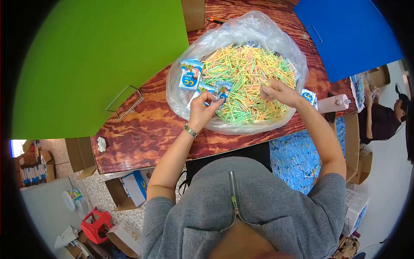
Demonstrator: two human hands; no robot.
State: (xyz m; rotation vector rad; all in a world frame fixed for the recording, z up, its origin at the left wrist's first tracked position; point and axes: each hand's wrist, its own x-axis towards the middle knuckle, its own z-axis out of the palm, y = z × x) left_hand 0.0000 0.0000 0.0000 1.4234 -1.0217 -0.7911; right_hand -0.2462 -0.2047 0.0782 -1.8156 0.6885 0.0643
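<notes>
A large clear plastic bag [189,47] lies spread on the table, full of thin pastel sticks [241,71] in yellow, green and pink. My left hand [202,110], with a metal watch on its wrist, pinches the lower edge of a small blue-and-white packet [223,87] at the bag's near left. Another such packet [189,74] lies on the bag's left side, and one more is partly covered by my left hand. Over the right part of the pile, my right hand [279,92] has its fingers closed around a few sticks, mostly hidden by the fingers.
The bag rests on a red-brown wood-patterned table [133,149]. Green [99,56] and blue [349,34] panels with handles stand either side. A pink bottle [334,104] and a packet [309,98] lie right. Below right, a box holds many blue packets [293,159]. Another person [384,114] sits far right.
</notes>
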